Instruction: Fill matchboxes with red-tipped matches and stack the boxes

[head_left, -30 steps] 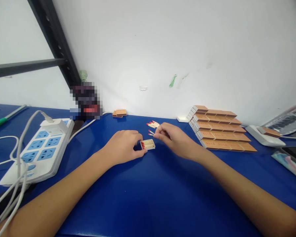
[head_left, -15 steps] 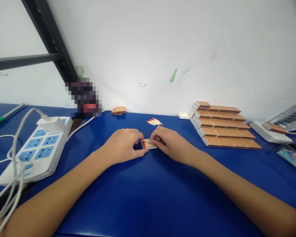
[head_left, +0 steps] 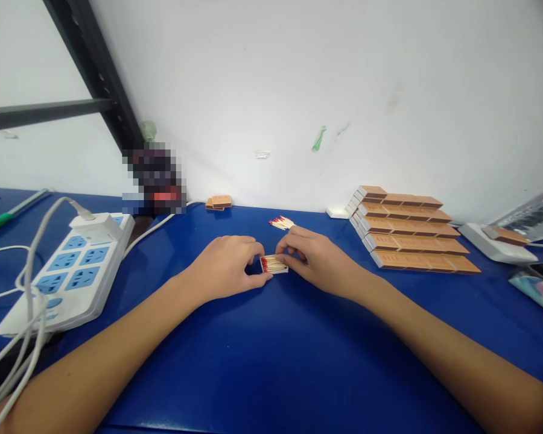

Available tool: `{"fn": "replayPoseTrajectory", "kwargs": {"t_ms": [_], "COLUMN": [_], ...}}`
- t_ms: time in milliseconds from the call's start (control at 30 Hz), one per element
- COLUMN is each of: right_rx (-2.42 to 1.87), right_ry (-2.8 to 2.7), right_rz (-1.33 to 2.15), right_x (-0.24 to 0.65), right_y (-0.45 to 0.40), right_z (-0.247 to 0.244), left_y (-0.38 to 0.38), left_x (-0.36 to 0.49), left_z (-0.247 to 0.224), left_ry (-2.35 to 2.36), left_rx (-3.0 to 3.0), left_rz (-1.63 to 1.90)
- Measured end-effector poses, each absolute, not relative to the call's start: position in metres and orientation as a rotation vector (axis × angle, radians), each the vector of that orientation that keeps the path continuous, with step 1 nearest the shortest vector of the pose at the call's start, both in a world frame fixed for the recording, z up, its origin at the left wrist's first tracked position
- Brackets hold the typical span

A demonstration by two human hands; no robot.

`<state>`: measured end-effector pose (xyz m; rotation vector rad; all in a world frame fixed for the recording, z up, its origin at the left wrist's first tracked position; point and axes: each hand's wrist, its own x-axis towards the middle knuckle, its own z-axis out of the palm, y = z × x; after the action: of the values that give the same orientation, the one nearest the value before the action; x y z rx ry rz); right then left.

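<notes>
A small white matchbox tray (head_left: pixel 279 270) lies on the blue tabletop, filled with red-tipped matches (head_left: pixel 268 264) whose heads point left. Round the tray's left end, the thumb and fingers of my left hand (head_left: pixel 228 265) grip it from the near and far sides. My right hand (head_left: pixel 314 256) is at the other end, thumb and forefinger closed together over the match sticks. Whatever sits between those fingertips is hidden. Just beyond the hands is a loose pile of matches (head_left: pixel 280 223), partly behind my right fingers.
Stacked matchboxes (head_left: pixel 416 235) rise in steps at the right, beside a small white block (head_left: pixel 337 212). A few more matchboxes (head_left: pixel 219 202) lie by the wall. On the left is a power strip (head_left: pixel 67 271) with white cables. A white device (head_left: pixel 493 244) sits far right.
My right thumb and fingers have lifted slightly off the matches, baring more of the tray's right end. My left hand keeps its grip.
</notes>
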<state>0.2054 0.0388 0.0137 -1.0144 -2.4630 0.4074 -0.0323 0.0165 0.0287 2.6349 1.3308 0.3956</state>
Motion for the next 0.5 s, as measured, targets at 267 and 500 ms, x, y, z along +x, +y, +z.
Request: {"fn": "replayPoseTrajectory", "kwargs": {"t_ms": [267, 500], "right_rx": [-1.000, -1.104], "right_ry": [-2.456, -2.455], "right_rz": [0.406, 0.366], "right_x": [0.2021, 0.2014], "right_y": [0.0383, 0.0369], "right_z": [0.0098, 0.0098], "left_y": [0.0150, 0.0139], "left_x": [-0.0310, -0.0300], "left_z": [0.0298, 0.0296], "left_ry": [1.333, 1.319], "left_rx": [2.643, 2.658], "left_rz": [0.365, 0.356]}}
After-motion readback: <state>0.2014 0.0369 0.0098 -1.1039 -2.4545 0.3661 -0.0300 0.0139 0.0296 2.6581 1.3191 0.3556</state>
